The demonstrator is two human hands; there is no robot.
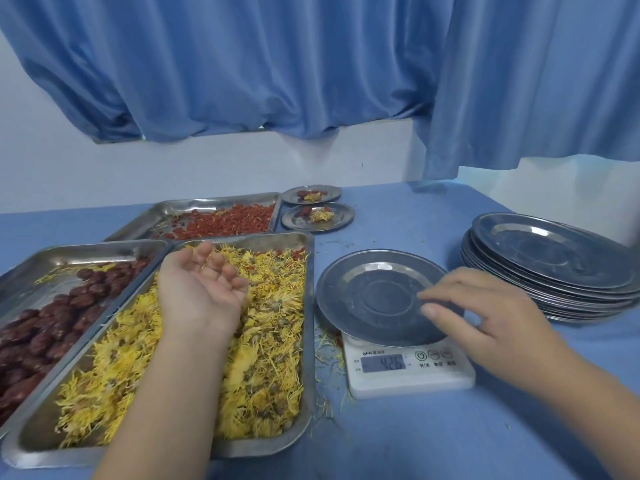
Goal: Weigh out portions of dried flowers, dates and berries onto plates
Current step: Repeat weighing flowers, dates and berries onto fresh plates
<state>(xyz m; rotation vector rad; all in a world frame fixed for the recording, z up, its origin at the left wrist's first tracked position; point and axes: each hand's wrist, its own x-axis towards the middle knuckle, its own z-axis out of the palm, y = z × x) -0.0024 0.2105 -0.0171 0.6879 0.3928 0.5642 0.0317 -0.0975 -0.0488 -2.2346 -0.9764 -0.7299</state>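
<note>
Dried flowers [270, 341] yellow, shaggy; left grip [202, 289] loose, empty; right grip [485, 306] holds plate [363, 292]

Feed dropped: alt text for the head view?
An empty plate sits on the scale, right hand at its rim; the left hand lies palm up in the flower tray. Date tray, berry tray, two filled plates and a stack sit nearby.

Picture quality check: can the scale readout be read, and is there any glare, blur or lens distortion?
Head view: the scale display shows 426, a little soft, and any decimal point is unclear. Lighting is even with soft shadows. There is mild glare on the date tray. The wide-angle lens bends the table and curtain. The right hand is slightly blurred.
</note>
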